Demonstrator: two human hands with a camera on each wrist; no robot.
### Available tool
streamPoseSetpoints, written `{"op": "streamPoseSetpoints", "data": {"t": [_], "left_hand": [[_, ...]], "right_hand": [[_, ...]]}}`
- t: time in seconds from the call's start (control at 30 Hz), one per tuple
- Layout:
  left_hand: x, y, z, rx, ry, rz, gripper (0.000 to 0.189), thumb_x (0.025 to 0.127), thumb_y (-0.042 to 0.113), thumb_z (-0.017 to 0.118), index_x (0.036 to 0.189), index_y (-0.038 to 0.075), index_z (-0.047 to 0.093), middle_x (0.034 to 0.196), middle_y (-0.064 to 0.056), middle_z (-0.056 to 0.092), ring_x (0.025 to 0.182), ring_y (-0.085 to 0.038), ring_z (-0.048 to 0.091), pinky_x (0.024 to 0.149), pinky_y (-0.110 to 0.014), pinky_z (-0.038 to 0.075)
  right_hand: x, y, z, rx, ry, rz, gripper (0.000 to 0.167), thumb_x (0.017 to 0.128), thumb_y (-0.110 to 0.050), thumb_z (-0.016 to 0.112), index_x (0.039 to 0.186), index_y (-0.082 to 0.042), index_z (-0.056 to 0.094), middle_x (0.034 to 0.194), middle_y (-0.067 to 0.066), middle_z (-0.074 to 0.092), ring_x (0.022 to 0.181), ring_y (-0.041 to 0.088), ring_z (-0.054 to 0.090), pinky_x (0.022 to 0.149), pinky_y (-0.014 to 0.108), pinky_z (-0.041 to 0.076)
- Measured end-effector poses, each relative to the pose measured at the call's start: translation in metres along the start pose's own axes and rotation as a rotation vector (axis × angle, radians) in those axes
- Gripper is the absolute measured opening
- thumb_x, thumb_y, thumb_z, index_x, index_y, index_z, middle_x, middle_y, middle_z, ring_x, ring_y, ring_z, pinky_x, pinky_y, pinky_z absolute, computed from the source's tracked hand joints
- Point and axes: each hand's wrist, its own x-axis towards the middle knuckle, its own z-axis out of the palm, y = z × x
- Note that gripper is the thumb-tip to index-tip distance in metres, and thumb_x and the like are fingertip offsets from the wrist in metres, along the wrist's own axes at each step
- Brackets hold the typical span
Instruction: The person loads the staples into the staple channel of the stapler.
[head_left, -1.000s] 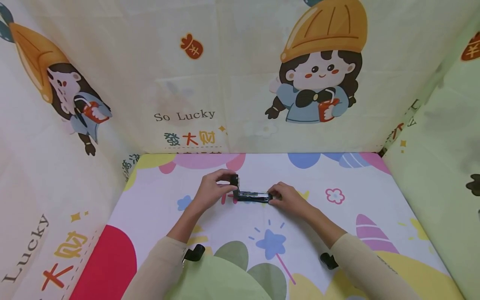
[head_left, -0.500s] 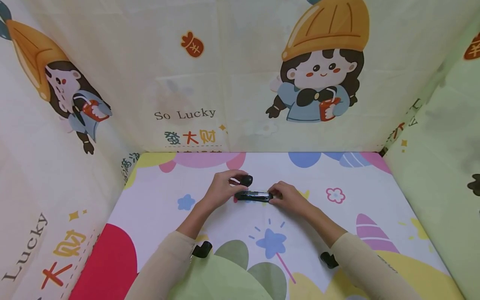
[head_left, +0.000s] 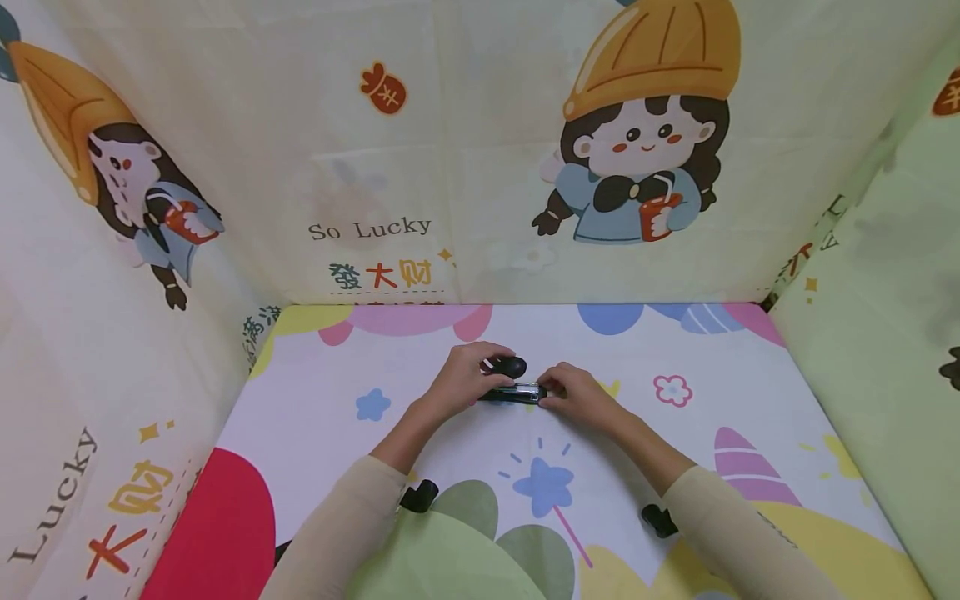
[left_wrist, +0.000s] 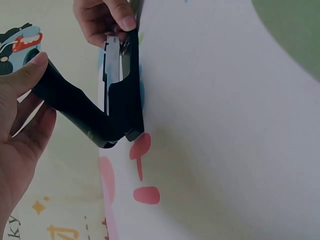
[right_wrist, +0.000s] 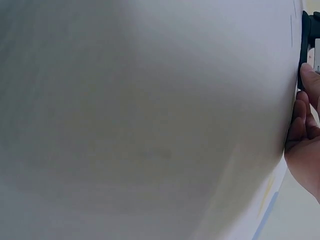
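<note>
A black stapler (head_left: 523,392) lies on the patterned table with its top arm (left_wrist: 75,102) hinged up from the base. Between thumb and fingers, my left hand (head_left: 462,379) grips the free end of that arm, which slants over the base with a gap between them. The silver staple channel (left_wrist: 112,70) shows below it. At the front end of the base, my right hand (head_left: 576,396) pinches the tip; the left wrist view shows its thumb on the base's edge. Only part of this hand and of the base (right_wrist: 303,47) enters the right wrist view.
A white cloth with coloured prints (head_left: 615,467) covers the table. Cream printed curtains (head_left: 480,192) stand at the back and both sides. A small black device (head_left: 420,497) sits at the left wrist, another (head_left: 659,521) at the right.
My left hand has swung the stapler's top arm from upright down to the right, lowering it over the base. My right hand has stayed at the front tip.
</note>
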Motion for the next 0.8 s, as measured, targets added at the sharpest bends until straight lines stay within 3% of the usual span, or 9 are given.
{"op": "streamPoseSetpoints", "data": {"t": [0.33, 0.63, 0.8], "left_hand": [[0.009, 0.001, 0.012, 0.052, -0.072, -0.003, 0.037, 0.085, 0.02, 0.086, 0.121, 0.012, 0.075, 0.114, -0.004, 0.075, 0.102, -0.018, 0.066, 0.084, -0.029, 0.058], [0.017, 0.004, 0.025, 0.252, -0.168, 0.053, 0.035, 0.088, 0.024, 0.084, 0.119, 0.01, 0.075, 0.114, -0.004, 0.077, 0.105, -0.023, 0.067, 0.094, -0.038, 0.054], [0.016, 0.005, 0.029, 0.267, -0.178, 0.058, 0.033, 0.089, 0.021, 0.083, 0.118, 0.008, 0.075, 0.113, -0.005, 0.077, 0.106, -0.023, 0.066, 0.096, -0.039, 0.054]], "right_hand": [[-0.001, 0.001, -0.001, -0.009, 0.01, 0.0, 0.029, 0.089, -0.016, 0.082, 0.114, -0.007, 0.072, 0.101, 0.002, 0.065, 0.089, 0.013, 0.059, 0.083, 0.032, 0.054], [0.0, 0.004, 0.0, 0.005, 0.008, -0.001, 0.026, 0.089, -0.017, 0.082, 0.11, -0.006, 0.071, 0.1, 0.003, 0.065, 0.088, 0.013, 0.059, 0.081, 0.031, 0.053], [0.0, 0.004, 0.001, 0.002, 0.011, -0.013, 0.026, 0.089, -0.017, 0.082, 0.11, -0.006, 0.071, 0.099, 0.003, 0.065, 0.088, 0.013, 0.059, 0.081, 0.031, 0.053]]}}
